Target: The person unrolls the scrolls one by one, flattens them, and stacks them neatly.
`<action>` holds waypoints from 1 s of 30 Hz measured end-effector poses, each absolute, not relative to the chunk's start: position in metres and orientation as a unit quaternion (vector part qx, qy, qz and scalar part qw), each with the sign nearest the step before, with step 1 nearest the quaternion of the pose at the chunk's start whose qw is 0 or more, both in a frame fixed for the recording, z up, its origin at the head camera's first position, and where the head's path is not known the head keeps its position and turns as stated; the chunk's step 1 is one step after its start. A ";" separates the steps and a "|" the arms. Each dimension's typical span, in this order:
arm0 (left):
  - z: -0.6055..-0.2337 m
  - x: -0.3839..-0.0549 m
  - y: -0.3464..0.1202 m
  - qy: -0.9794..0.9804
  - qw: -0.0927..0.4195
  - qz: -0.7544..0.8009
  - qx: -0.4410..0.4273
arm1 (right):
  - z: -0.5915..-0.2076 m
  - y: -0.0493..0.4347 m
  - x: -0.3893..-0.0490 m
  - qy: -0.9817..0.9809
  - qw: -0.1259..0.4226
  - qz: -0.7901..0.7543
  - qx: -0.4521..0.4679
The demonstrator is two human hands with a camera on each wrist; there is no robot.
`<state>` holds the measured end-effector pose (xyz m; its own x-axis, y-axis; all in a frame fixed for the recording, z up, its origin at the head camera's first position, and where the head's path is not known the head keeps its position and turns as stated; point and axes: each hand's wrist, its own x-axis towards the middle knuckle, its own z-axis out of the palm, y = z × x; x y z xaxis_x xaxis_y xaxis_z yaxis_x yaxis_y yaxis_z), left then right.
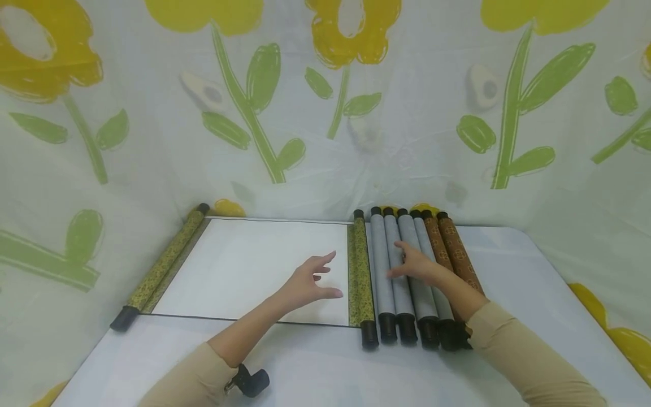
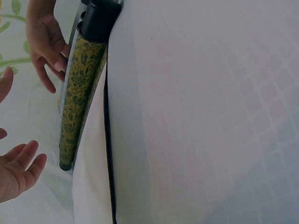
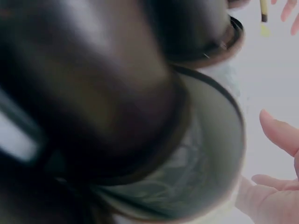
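A scroll lies unrolled, its white sheet [image 1: 244,265] spread between a green-gold patterned left roll [image 1: 165,263] and a matching right roll [image 1: 363,265]. Over the sheet, close to that right roll, my left hand [image 1: 300,287] holds nothing, thumb and fingers spread apart. My right hand [image 1: 418,264] is over several rolled grey scrolls [image 1: 407,282], thumb apart from the fingers and nothing between them. In the left wrist view the patterned roll [image 2: 81,93] appears between both hands. Dark scroll end knobs [image 3: 117,93] fill much of the right wrist view, with my right hand [image 3: 275,196] beyond them.
Two brown patterned scrolls [image 1: 460,249] lie at the right end of the row, partly behind my right forearm. All rest on a white table [image 1: 519,294]. A flower-printed curtain [image 1: 407,130] stands right behind it. A black device [image 1: 251,381] is strapped at my left wrist.
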<state>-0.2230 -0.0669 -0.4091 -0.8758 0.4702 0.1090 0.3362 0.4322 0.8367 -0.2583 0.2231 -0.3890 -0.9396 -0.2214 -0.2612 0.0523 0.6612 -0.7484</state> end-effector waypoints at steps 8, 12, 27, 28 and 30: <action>-0.410 -0.227 -0.049 0.840 0.083 0.468 0.260 | -0.390 0.225 -0.270 0.893 0.185 -0.409 -0.033; -0.408 -0.231 -0.039 0.841 0.089 0.463 0.266 | -0.392 0.225 -0.273 0.901 0.178 -0.394 -0.033; -0.406 -0.253 -0.004 0.848 0.107 0.459 0.241 | -0.393 0.225 -0.281 0.904 0.202 -0.375 -0.043; -0.406 -0.255 -0.002 0.850 0.107 0.458 0.237 | -0.392 0.225 -0.281 0.903 0.203 -0.376 -0.043; -0.405 -0.258 0.003 0.852 0.106 0.456 0.233 | -0.392 0.225 -0.281 0.900 0.208 -0.381 -0.042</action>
